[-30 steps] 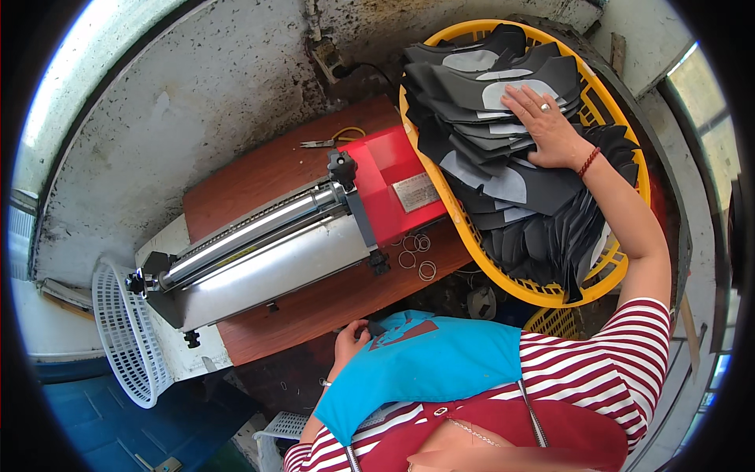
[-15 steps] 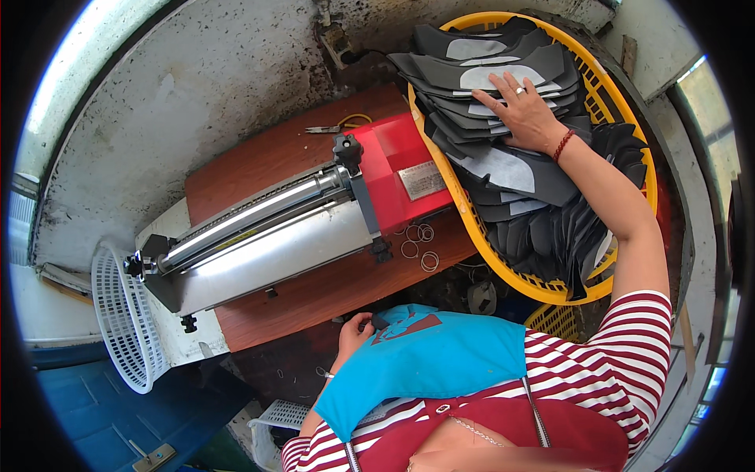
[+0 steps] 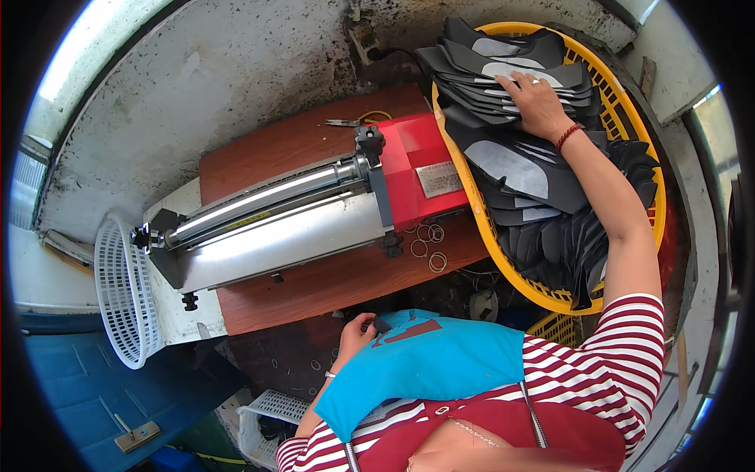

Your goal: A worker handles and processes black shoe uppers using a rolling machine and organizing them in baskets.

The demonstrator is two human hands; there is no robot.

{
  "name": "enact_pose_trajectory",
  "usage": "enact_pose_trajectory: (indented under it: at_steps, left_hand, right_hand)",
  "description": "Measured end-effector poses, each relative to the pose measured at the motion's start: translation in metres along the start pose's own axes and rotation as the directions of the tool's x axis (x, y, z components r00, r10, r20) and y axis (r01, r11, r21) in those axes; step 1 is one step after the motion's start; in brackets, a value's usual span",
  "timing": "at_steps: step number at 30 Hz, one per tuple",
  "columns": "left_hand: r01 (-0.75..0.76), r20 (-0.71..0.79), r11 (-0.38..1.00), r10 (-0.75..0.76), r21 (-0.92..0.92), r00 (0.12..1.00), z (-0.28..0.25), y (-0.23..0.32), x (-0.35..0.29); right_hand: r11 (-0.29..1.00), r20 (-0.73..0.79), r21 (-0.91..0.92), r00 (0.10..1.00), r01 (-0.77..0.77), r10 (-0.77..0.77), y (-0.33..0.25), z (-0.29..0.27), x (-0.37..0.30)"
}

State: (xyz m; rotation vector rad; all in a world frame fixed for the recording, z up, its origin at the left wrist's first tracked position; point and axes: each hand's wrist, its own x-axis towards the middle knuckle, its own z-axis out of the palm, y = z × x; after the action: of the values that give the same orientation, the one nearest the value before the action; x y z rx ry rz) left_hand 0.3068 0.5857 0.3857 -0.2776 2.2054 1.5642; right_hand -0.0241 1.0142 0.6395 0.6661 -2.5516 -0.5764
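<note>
My right hand (image 3: 543,110) reaches over a stack of dark grey cut sheet pieces (image 3: 480,75) with pale patches. Its fingers curl over the stack's near edge, and the thumb is hidden. These pieces fill a yellow plastic basket (image 3: 511,267) at the right, with another patched piece (image 3: 515,169) just below the hand. Near the table's front edge, my left hand (image 3: 358,337) is closed with bent fingers beside the blue apron (image 3: 440,350). A small dark piece (image 3: 381,323) shows at its fingertips, partly hidden by the apron.
A red machine (image 3: 413,153) with long metal rollers (image 3: 275,204) stands on a reddish-brown tabletop (image 3: 314,295). Pliers (image 3: 344,123) lie behind it and several thin rings (image 3: 437,261) in front. White baskets (image 3: 124,291) stand at the left and below (image 3: 271,407). A stained wall (image 3: 197,86) rises behind.
The whole view has shifted, so basket and machine sit further right. My right hand's fingers have drawn closer together on the stack. My left hand stays nearly where it was.
</note>
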Motion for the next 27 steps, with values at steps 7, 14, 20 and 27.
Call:
enact_pose_trajectory:
  at_steps: [7,14,20,27]
  left_hand:
    - [-0.323,0.185,0.946,0.318,-0.002,0.93,0.001,0.081,0.013]
    - [-0.436,0.457,0.784,0.615,-0.442,0.643,0.048,0.288,0.077]
    - [-0.145,0.398,0.74,0.503,-0.656,0.767,0.121,0.41,0.166]
    - [-0.034,0.272,0.692,0.328,-0.722,0.905,0.161,0.435,0.232]
  right_hand:
    - [0.938,0.038,0.347,0.999,-0.006,-0.008,0.051,-0.021,0.011]
    - [0.871,0.16,0.445,0.976,-0.207,0.15,0.069,-0.049,0.011]
    - [0.762,0.031,0.613,0.97,-0.208,0.24,0.105,-0.028,-0.017]
    - [0.576,0.109,0.762,0.935,-0.297,0.338,0.102,-0.044,-0.045]
